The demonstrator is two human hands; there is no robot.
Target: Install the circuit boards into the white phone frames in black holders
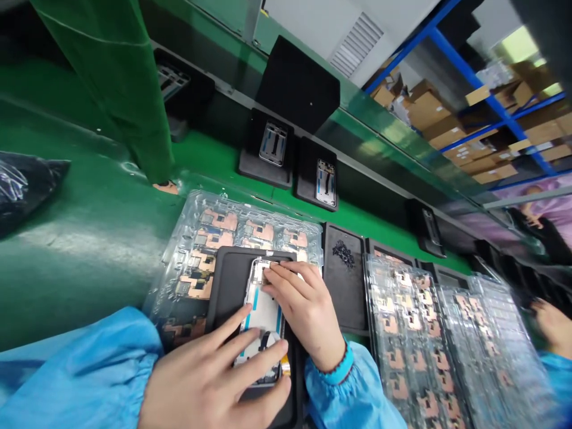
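Note:
A phone mid-frame (267, 302), silver with blue strips along its sides, lies in a black tray (230, 280) directly in front of me. My left hand (218, 375) rests over its lower half, fingers spread and stretched out, partly covering a dark part and a flex cable there. My right hand (306, 304) is on the upper end, its fingers bent and close together with the tips pressed against the frame. Whatever lies under those fingertips is hidden. Beneath the black tray sits a clear plastic tray (179, 256) of copper-coloured circuit boards.
Right of me lie a black tray with small dark parts (343, 253) and another clear tray of boards (395, 333). Black trays with phone frames (273, 143) stand on the green belt. A co-worker's green sleeve (120, 89) reaches in; another person's hand (554, 325) is at far right.

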